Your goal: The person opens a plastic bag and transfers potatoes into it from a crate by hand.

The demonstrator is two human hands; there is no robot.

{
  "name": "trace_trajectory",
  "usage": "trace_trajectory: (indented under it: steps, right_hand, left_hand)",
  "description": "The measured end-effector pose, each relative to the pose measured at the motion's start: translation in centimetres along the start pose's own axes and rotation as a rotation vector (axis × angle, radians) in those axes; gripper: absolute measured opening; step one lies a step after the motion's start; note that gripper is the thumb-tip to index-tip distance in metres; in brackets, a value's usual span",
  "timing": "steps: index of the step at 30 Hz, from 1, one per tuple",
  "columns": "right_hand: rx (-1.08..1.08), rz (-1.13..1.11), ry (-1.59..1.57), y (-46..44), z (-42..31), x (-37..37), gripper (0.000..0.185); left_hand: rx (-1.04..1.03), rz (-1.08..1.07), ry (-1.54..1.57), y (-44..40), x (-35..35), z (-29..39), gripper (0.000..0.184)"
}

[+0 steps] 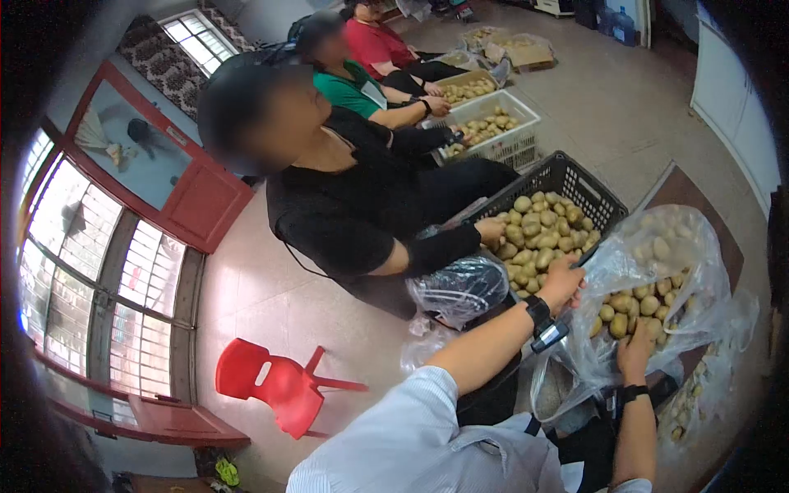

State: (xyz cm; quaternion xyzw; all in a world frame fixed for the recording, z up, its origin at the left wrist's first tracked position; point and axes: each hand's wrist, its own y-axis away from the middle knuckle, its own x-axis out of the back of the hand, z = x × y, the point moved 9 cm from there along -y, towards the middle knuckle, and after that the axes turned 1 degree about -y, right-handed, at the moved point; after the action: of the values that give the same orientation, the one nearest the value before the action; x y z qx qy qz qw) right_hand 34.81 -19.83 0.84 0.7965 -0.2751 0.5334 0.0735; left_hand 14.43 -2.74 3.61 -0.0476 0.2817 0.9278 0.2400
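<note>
My left hand (pixel 562 283) is at the near rim of a black plastic crate (pixel 593 187), with its fingers curled. What is in them, if anything, I cannot make out. Many potatoes (pixel 538 234) fill the crate. My right hand (pixel 636 352) reaches into a clear plastic bag (pixel 699 238), its fingers stretched over the potatoes (pixel 625 306) inside. The bag lies beside the crate, its side bunched up near my left hand. Another person's hand (pixel 491 232) touches potatoes at the crate's far left side.
Beside me sits a person in black (pixel 353 205). Farther along, people in green and red sit by a white crate (pixel 514 135) and other potato containers. A red chair (pixel 279 390) stands on the floor behind us. White cabinets (pixel 731 107) line the right side.
</note>
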Motion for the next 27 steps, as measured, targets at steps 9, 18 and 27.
trace_trajectory:
  steps: [9,18,27]
  right_hand:
    - [0.050,-0.035,0.176,0.1,-0.8,-1.2,0.056]
    - [-0.097,0.047,0.039,0.4,2.3,-1.4,0.021]
    - [0.064,-0.002,0.252,0.9,0.4,-1.5,0.019]
  left_hand:
    - [-0.030,-0.026,-0.028,-0.2,-1.1,-0.2,0.052]
    - [-0.049,-0.051,-0.100,-0.3,-2.2,-0.8,0.053]
    - [-0.009,-0.056,-0.055,-0.7,-1.4,-1.1,0.052]
